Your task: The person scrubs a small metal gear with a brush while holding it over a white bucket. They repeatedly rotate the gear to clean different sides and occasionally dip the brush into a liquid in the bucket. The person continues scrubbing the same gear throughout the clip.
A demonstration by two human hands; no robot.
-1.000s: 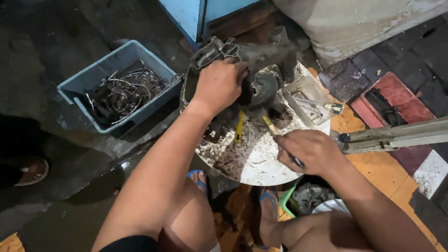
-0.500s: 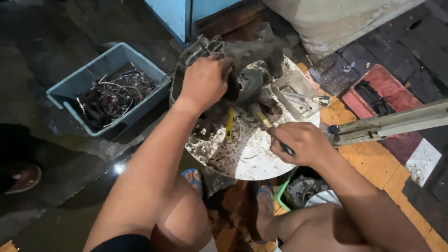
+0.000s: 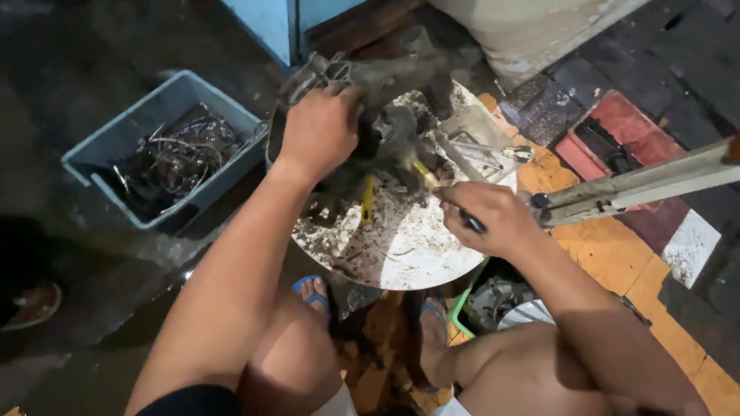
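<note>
My left hand [image 3: 320, 131] grips a dirty grey engine casing [image 3: 378, 85] that rests on a round white tray [image 3: 416, 246] smeared with grime. My right hand [image 3: 487, 217] is closed around a yellow-handled tool [image 3: 425, 174], whose tip points into the casing near a dark gear [image 3: 395, 125]. A second yellow-handled tool [image 3: 367, 200] lies on the tray under my left wrist. My knees and blue sandals are below the tray.
A blue plastic bin [image 3: 116, 142] full of tangled wires and metal parts sits at left. A small clear container [image 3: 478, 146] with a screwdriver is right of the casing. A long pale bar [image 3: 640, 185] crosses from the right. A red tray [image 3: 617, 135] lies beyond.
The view has shifted so everything sits slightly further left and up. My right hand has brought the tool closer into the casing; my left hand keeps its grip.
</note>
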